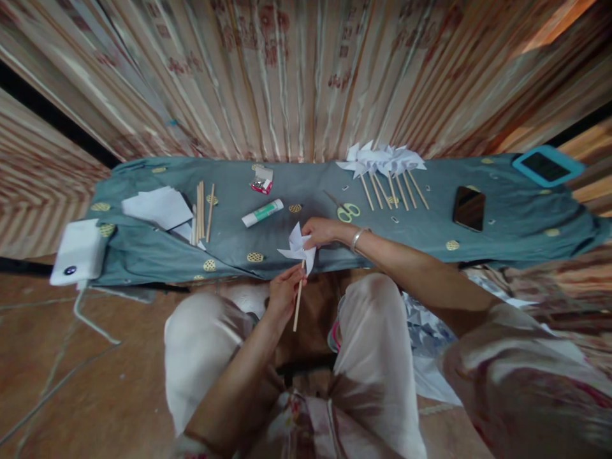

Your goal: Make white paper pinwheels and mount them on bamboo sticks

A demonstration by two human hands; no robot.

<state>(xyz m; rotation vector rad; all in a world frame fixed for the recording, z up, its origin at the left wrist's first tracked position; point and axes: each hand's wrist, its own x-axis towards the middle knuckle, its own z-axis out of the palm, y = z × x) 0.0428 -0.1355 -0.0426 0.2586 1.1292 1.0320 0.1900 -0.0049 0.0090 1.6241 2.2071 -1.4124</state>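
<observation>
A white paper pinwheel on a thin wooden stick is held over the front edge of the cloth-covered table. My left hand is closed around the stick just below the paper. My right hand has its fingers closed on the pinwheel's right side; the fingertips are partly hidden by the paper. Beyond my hands lie a glue stick with a green and white label and scissors with yellow-green handles.
Several finished pinwheels lie at the back right. Left are white paper sheets and loose sticks. A small red and white box, a phone, a blue-framed device and a white device with a cable are also there.
</observation>
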